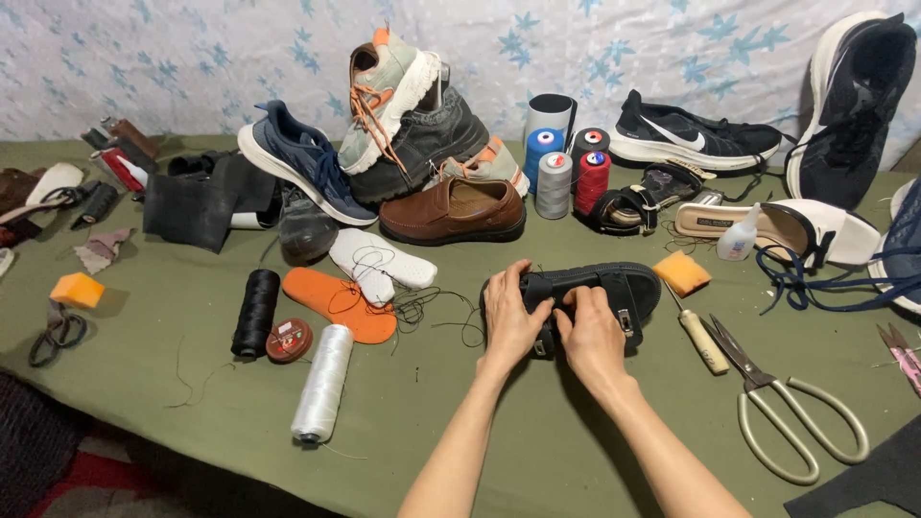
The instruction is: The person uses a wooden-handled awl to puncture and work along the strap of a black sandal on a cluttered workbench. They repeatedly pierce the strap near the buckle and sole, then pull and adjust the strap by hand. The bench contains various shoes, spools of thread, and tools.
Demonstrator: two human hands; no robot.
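While it lies on the green table cover (499, 422) near the middle of the view, a black sandal (614, 288) is gripped by both hands: the left hand (510, 317) is closed over its near end with the fingers curled across the strap, and the right hand (590, 331) is closed on the strap and sole just beside it, thumbs close together. Just right of the sandal sit an orange sponge block (682, 272) and an awl with a pale wooden handle (703, 341), and beyond those lie large scissors (787, 408). To the left, loose dark thread trails toward a white insole (384, 261) and an orange insole (341, 302), with a white thread spool (322, 384), a black spool (256, 312) and a small reddish reel (289, 340) near them. Behind the sandal stands a brown leather shoe (456, 209), upright thread cones (554, 173), and a pile of sneakers (384, 115). A black running shoe (696, 134) rests farther right against the patterned backdrop.
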